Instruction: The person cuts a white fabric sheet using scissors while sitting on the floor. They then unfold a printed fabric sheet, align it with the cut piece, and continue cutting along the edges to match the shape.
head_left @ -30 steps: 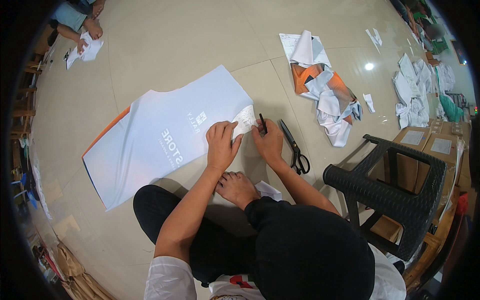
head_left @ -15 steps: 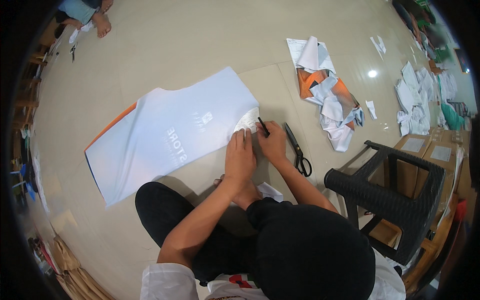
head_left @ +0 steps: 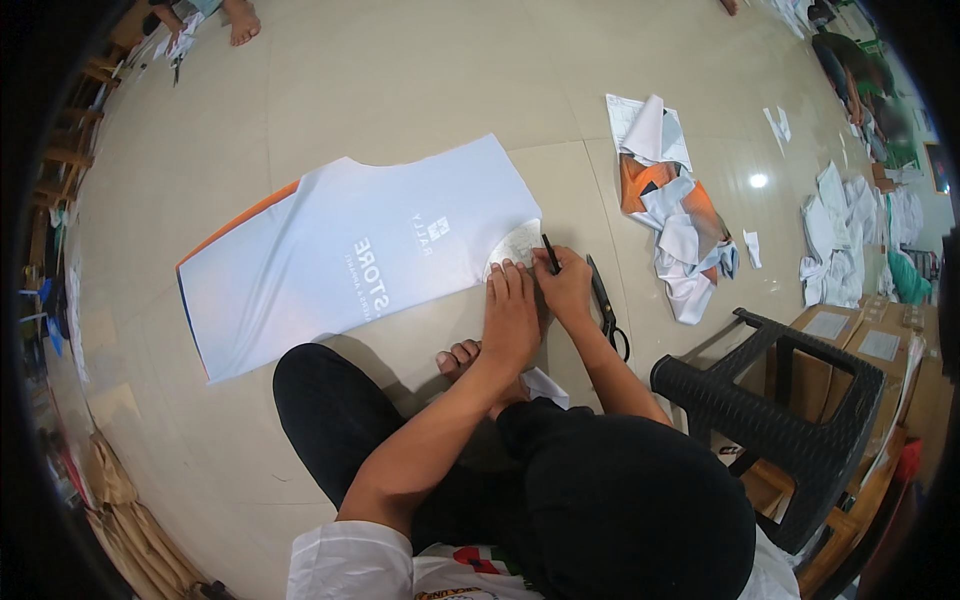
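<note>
A large whitish cloth panel [head_left: 290, 262] with an orange edge and faint mirrored print lies spread on the floor. At its right corner sits a small white paper pattern piece [head_left: 515, 244] with marks on it. My left hand [head_left: 512, 312] rests on that paper, its fingers stretched out and pressing down. In my right hand [head_left: 567, 288] is a slim black pen [head_left: 550, 254], held near the paper's right edge; its lower tip is hidden by the fingers. Black-handled scissors [head_left: 604, 306] lie just right of my right hand, apart from it.
Crumpled orange and white cloth pieces [head_left: 682, 225] lie on a printed sheet [head_left: 626, 120] beyond the scissors. A black plastic stool [head_left: 770, 395] stands at my right before cardboard boxes [head_left: 885, 345]. White cloth piles [head_left: 835, 235] are farther right. Another person's foot [head_left: 241, 22] shows far left.
The whole view has shifted slightly. Both hands remain at the paper on the cloth's corner, the pen still in my right hand; the left hand's fingers look a little more spread.
</note>
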Available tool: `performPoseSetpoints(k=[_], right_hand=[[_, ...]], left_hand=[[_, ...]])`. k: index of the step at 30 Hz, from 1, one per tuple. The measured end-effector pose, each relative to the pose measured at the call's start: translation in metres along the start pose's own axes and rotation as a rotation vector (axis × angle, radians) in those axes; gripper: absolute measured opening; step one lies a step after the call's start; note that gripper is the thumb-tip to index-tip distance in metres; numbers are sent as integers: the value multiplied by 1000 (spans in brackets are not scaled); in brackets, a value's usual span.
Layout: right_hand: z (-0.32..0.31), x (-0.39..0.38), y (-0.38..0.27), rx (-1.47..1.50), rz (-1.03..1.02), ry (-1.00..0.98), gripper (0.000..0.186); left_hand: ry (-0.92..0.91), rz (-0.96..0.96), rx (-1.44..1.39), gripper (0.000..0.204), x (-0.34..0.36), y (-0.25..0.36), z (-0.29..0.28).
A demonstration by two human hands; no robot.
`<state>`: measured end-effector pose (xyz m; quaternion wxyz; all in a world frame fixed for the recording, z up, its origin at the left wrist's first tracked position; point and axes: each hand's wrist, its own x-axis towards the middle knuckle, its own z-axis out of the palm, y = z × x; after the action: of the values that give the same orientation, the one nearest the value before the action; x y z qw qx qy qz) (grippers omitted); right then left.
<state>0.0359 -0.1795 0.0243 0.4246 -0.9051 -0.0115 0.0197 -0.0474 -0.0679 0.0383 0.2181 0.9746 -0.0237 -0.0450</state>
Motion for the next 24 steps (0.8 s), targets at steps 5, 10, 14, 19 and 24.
performPoseSetpoints(k=[5,10,14,19,24], right_hand=[[-2,0,-5,8,17,-13,18],[-5,6,1,-113,-15,-36,20],[-17,24,-40,-2,-168,-3,24],[-31,33,-75,155,-188,-324,30],[-19,38,-64,19,-410,-667,36]], left_hand=[[6,-20,-27,81,2,1,3],[32,18,23,82,1,-1,6],[-17,-6,1,87,0,1,-2],[-68,-23,91,90,1,4,-3],[27,43,-71,86,-1,1,2]])
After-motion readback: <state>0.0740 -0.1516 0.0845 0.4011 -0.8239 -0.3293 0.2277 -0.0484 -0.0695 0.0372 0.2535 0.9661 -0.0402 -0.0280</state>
